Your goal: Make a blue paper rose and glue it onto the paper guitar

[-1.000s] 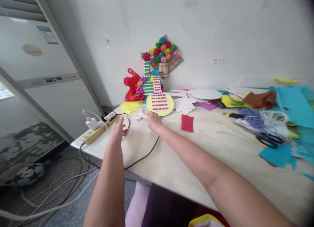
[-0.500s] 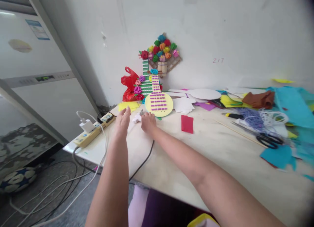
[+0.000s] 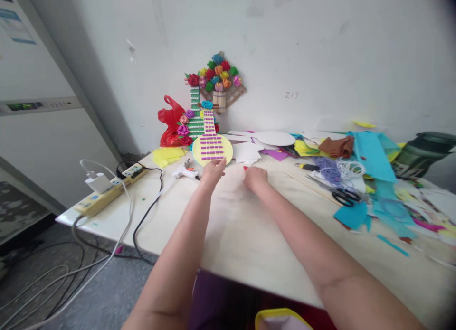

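On the table (image 3: 242,247), head view: right hand (image 3: 255,178) curled over red paper (image 3: 245,168), only 1 small tip showing at the fingers; can't tell if pinched or just covered. Left hand (image 3: 213,172) has fingers loosely apart, nothing visible in it, in front of yellow paper guitar (image 3: 213,147), overlapping its lower edge in view. Glue gun (image 3: 185,171) lies just left of that hand. Scissors (image 3: 335,191) and wooden stick (image 3: 313,188) to the right; power strip (image 3: 113,192) far left.
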{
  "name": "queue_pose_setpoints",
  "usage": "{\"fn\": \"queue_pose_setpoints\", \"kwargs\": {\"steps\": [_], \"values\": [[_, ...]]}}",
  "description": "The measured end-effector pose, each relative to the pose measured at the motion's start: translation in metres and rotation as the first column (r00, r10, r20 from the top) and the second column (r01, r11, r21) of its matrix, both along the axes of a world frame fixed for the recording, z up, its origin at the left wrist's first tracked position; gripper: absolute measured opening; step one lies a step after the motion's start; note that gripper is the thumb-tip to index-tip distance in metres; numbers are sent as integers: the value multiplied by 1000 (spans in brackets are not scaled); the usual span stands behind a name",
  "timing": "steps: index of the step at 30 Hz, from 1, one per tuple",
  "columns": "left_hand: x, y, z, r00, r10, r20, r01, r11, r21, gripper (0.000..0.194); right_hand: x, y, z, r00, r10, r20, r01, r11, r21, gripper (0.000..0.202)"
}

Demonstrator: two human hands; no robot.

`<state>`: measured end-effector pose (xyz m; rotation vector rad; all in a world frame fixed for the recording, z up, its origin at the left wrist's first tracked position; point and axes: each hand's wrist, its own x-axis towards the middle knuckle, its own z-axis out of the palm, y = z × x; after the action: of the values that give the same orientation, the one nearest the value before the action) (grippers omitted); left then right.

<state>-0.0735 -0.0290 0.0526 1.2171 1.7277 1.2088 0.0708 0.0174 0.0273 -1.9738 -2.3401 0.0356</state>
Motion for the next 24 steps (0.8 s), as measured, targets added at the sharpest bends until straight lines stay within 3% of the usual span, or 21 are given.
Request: {"fn": "queue_pose_setpoints", "kwargs": {"steps": [3,5,7,10,13,16,17,19,20,24], "values": [[13,-7,2,982,-58,177,66,997,-42,42,-5,-2,2,957,21,-290,7,995,96,26],[15,-10,1,961,-72,268,84,996,-33,42,-18,-5,5,840,94,-534,-52,994,94,24],[11,-8,-2,939,-76,334,72,997,24,40,-36,-8,7,716,166,-678,-125,986,110,24],[-7,0,-12,940,103,326,-151,981,125,30,-67,-16,6,563,259,-785,-241,960,144,23],[-44,6,-19,934,310,180,-342,921,188,25,-89,-22,3,447,326,-833,-364,917,163,20],[-96,2,-18,893,448,-54,-432,883,182,30,-97,-24,-3,495,322,-807,-341,926,160,20],[-113,-1,-17,851,486,-198,-456,872,180,29,-98,-25,-5,534,312,-786,-324,934,150,19],[-142,-10,-14,696,543,-469,-540,827,157,26,-99,-26,-9,596,301,-744,-313,941,129,17],[-153,-14,-13,630,530,-568,-564,815,135,25,-99,-27,-10,618,299,-727,-313,942,121,17],[-171,-21,-11,496,410,-765,-643,766,-6,36,-101,-32,-12,689,331,-645,-326,936,132,19]]}}
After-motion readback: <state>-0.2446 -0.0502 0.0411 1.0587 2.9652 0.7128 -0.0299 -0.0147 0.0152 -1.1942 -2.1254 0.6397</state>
